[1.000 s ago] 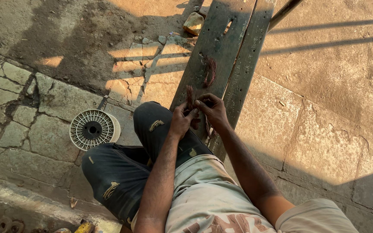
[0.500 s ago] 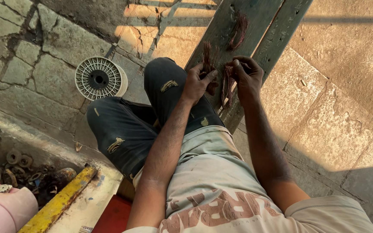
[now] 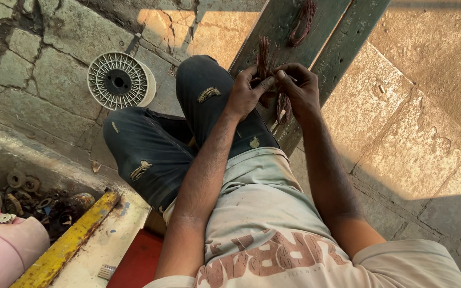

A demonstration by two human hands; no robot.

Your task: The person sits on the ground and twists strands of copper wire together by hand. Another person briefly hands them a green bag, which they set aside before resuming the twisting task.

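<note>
My left hand (image 3: 247, 92) and my right hand (image 3: 297, 88) meet over my knee, both pinching a bundle of reddish copper wire strands (image 3: 264, 52). The strands stick up above my left fingers, and a looped part hangs below my right hand (image 3: 283, 108). Another coil of the same wire (image 3: 301, 21) lies on the grey wooden plank (image 3: 278, 21) just beyond my hands. I sit cross-legged in dark torn jeans (image 3: 150, 154).
A white plastic spool (image 3: 119, 81) lies flat on the cracked stone paving to the left of my knee. At lower left are rusty metal parts (image 3: 33, 200), a yellow bar (image 3: 65, 242) and a pink container (image 3: 1, 248). Sunlit stone slabs (image 3: 428, 106) spread to the right.
The view has tilted down and nearer, showing more of my lap and the clutter at lower left. My hands stay together on the wire bundle, fingers shifting slightly.
</note>
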